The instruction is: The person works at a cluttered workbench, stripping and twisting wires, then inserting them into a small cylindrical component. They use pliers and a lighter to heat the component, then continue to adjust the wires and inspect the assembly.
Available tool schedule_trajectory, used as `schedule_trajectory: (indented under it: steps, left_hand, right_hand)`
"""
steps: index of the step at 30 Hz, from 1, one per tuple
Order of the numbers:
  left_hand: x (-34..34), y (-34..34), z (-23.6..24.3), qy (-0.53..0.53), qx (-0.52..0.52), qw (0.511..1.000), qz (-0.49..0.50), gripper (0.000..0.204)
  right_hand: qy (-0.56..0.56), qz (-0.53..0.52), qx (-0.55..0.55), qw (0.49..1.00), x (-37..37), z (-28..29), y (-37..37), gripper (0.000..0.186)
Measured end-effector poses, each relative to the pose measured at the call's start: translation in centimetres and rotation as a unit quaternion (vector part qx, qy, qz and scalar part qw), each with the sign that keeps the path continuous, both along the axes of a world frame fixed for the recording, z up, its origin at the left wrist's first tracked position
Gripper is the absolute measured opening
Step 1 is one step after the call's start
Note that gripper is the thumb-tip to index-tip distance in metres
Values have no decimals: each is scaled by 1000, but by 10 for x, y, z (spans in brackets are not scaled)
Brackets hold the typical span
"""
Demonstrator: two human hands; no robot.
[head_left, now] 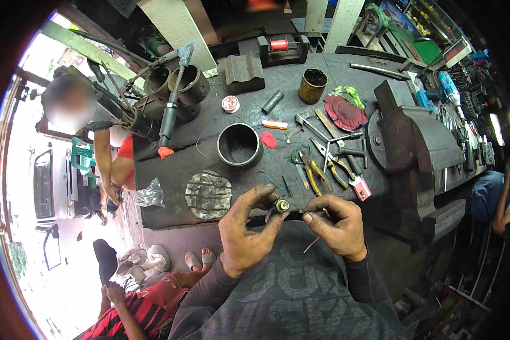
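Holds left hand (245, 229) and right hand (341, 228) up close together, with fingertips facing across a narrow gap. Arches left forefinger (254, 196) over the top and bends left thumb (272, 228) up from below it, gripping between the two; has the other left fingers mostly hidden behind. Pinches right thumb (318, 226) against right forefinger (324, 202), with tips pointed toward the left fingers. Slants left forearm (211, 288) and right forearm (369, 286) inward from below the fingers, set wider apart than the hands and covered to the wrists.
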State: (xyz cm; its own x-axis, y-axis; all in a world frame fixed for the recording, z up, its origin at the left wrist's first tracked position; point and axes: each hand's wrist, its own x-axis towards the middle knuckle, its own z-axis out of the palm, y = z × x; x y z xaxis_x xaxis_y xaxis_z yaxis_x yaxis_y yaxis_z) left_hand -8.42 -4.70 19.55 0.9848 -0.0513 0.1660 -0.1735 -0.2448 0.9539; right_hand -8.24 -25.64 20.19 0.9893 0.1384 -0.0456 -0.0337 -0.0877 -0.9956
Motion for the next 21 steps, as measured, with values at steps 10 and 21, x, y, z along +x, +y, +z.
schedule_trajectory:
  steps: [10,21]
  left_hand:
    - [-5,0,2,26,-26,999,-6,62]
    - [-7,-4,1,17,-74,997,18,53]
  right_hand:
    - [-1,6,-6,1000,-2,3,-1,14]
    - [39,12,-29,999,-6,8,-5,13]
